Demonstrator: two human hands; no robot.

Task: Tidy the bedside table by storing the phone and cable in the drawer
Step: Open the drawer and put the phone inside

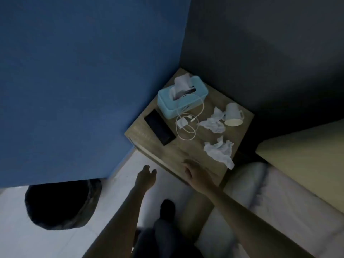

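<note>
Black slab phone point(159, 127) lies at the left of the wooden bedside table point(186, 151), long axis diagonal, near end toward the hands. The white coiled cable point(186, 123) is just right of it. Right hand point(193, 172) is at the near edge, nearer the cable, fingers out and empty. Left hand point(146, 175) is off the table, loosely curled and empty.

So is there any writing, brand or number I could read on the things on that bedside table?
No text here can be read.
Blue tissue box: a small dark mark on its side, too blurred to read.
Phone: screen dark, nothing on it.
Mug: no print visible.
</note>
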